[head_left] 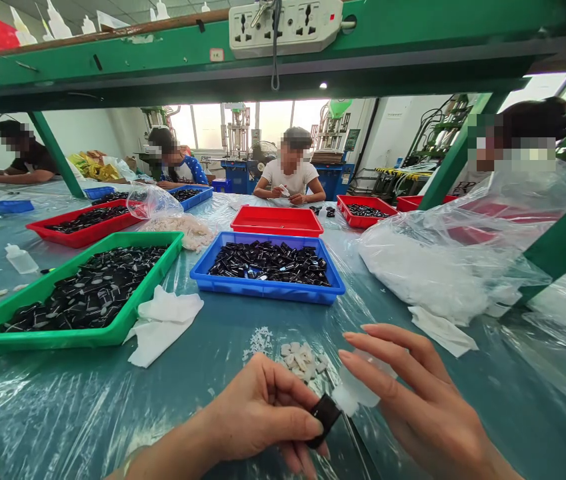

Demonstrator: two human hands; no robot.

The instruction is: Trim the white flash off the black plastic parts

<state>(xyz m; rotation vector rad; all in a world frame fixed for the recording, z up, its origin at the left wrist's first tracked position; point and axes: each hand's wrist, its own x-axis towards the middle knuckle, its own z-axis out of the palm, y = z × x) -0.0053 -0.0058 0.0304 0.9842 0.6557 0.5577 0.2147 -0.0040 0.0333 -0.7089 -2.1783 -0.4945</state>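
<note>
Between the thumb and fingers of my left hand (273,417) is a small black plastic part (325,420), held low over the table. Just right of it, a translucent white squeeze bottle (363,390) points its cap end at the part; whether they touch, I cannot tell. My right hand (417,393) reaches over the bottle with fingers stretched and apart, its thumb hidden. Beneath the hands lies a thin metal tool (357,443), perhaps tweezers, partly covered. Small off-white pieces (303,360) form a pile beyond my hands, beside tiny white bits (260,341).
A blue tray (267,288) and a green tray (163,267) hold many black parts. White cloths (165,320) and a clear bag of white material (437,267) lie around. A green beam (163,60) with a power strip (285,27) crosses overhead. Several people sit opposite.
</note>
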